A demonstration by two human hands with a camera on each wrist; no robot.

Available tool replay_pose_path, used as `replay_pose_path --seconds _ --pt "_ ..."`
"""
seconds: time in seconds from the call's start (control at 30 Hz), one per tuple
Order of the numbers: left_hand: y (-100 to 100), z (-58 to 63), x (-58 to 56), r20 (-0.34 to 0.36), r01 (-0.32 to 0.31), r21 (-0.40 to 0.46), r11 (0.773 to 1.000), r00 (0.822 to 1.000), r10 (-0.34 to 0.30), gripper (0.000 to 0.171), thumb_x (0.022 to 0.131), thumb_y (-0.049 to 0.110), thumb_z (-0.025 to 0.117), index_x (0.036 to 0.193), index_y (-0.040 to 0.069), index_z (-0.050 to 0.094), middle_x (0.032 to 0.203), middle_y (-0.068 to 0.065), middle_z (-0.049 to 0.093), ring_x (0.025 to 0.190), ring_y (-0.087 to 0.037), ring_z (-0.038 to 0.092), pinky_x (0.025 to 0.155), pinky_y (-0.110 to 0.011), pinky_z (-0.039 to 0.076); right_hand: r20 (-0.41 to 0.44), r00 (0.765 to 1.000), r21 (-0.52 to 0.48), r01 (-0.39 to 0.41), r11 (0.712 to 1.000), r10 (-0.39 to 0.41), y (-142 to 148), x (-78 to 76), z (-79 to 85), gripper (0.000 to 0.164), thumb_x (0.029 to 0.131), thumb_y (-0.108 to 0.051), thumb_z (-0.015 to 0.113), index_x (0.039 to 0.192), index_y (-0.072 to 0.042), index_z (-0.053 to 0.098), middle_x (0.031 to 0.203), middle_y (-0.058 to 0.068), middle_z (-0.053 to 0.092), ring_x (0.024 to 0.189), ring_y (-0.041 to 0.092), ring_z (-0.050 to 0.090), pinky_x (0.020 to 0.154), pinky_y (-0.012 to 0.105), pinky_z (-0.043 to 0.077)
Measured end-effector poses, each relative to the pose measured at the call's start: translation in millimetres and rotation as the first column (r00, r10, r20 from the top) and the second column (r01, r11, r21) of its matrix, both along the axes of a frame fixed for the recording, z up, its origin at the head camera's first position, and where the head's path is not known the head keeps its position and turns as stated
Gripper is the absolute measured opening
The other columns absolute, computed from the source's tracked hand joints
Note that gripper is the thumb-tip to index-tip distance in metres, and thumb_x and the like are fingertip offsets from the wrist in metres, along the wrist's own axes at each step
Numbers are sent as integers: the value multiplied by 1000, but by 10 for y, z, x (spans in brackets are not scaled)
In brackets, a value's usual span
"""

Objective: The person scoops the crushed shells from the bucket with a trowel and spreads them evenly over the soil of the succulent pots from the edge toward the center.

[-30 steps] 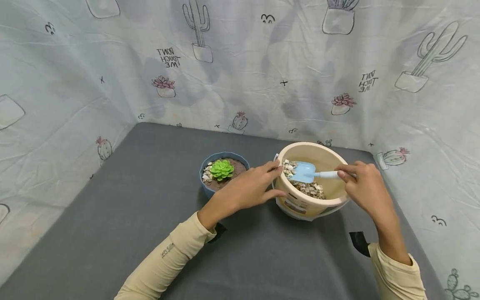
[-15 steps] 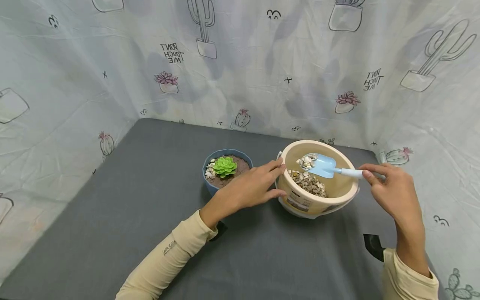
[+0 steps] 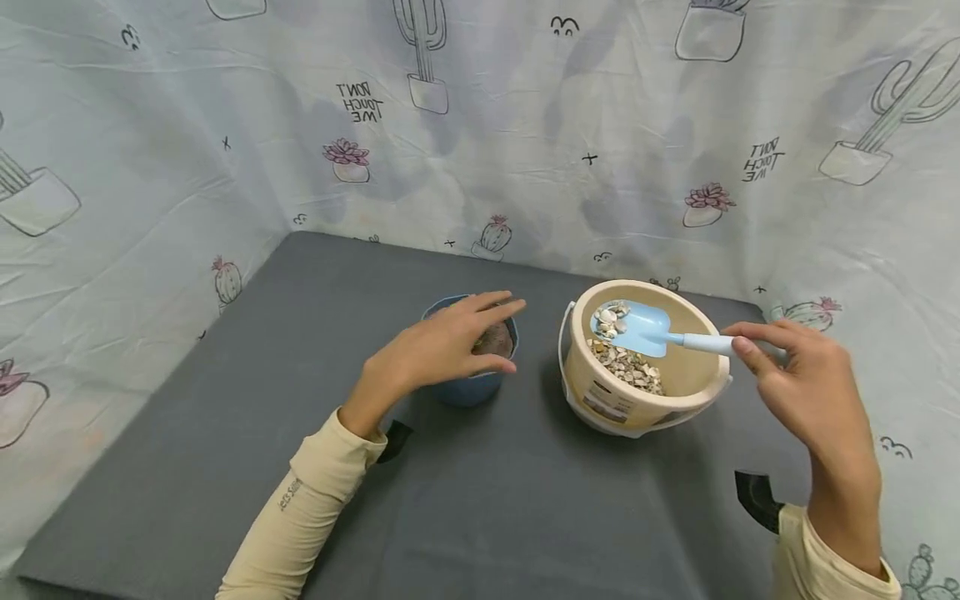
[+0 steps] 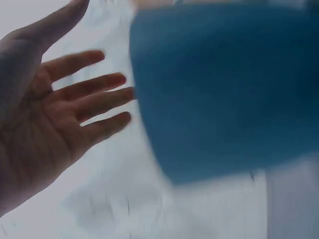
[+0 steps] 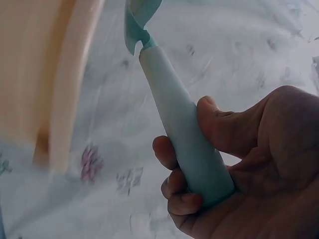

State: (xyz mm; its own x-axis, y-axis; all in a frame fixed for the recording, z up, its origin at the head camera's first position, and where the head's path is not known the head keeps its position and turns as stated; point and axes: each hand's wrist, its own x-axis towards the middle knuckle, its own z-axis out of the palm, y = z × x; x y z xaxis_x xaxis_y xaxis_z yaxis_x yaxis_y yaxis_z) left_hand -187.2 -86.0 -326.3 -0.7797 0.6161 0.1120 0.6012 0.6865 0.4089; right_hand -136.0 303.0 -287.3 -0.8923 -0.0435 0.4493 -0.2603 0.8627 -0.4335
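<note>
My right hand grips the pale handle of a light blue trowel, fingers curled round it in the right wrist view. Small pale shells or pebbles lie on its blade, over the cream bucket. More mixed gravel covers part of the bucket's bottom. To the left, my left hand is spread above a blue plant pot, covering most of its top; brown soil shows between thumb and fingers. In the left wrist view the fingers are straight beside the pot's wall.
A grey tabletop carries the pot and bucket, which stand apart. The bucket's white handle hangs down its side. Cactus-printed cloth hangs behind and at both sides.
My left hand has let go of the bucket's rim and moved left over the pot, hiding the green succulent. My right hand has lifted the loaded trowel from the gravel and drawn it right.
</note>
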Motion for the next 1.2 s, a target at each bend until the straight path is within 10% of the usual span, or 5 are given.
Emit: replay_pose_path --seconds 0.1,0.27,0.53,0.77,1.2 --pt "-267 13 -21 83 -70 -23 997 994 72 94 89 46 81 166 20 33 173 -15 28 158 -42 32 124 -62 36 -20 998 -29 -59 998 58 -151 -7 20 17 98 -2 70 112 1 80 88 -43 50 76 2 35 57 23 28" --pt "-538 -31 -27 185 -155 -82 985 968 168 112 82 45 87 168 16 22 173 -20 25 156 -47 34 120 -64 40 -45 988 -21 -151 988 150 -494 -82 10 15 96 -1 72 109 -2 81 91 -8 70 82 1 38 68 20 29" --pt "-604 -119 -148 211 -88 -42 995 973 94 120 79 38 91 169 11 16 141 -12 65 134 -35 61 115 -53 48 -20 943 46 -330 943 331 -1112 -327 -63 11 95 -2 73 102 -5 82 85 8 69 78 17 41 72 26 30" --pt "-682 -159 -107 218 -142 -48 989 964 150 121 79 37 91 169 13 14 162 -14 49 143 -36 55 112 -52 51 65 907 81 -420 904 416 -1623 -472 -115 15 98 0 68 106 -1 81 88 13 64 84 27 41 75 35 32" --pt "-819 -172 -59 248 -240 -44 970 938 243 130 78 43 91 170 18 2 168 -8 42 155 -40 39 112 -55 48 -278 810 428 -378 821 517 -2031 -435 -134 12 92 2 74 104 3 77 94 24 62 87 41 47 80 48 43"
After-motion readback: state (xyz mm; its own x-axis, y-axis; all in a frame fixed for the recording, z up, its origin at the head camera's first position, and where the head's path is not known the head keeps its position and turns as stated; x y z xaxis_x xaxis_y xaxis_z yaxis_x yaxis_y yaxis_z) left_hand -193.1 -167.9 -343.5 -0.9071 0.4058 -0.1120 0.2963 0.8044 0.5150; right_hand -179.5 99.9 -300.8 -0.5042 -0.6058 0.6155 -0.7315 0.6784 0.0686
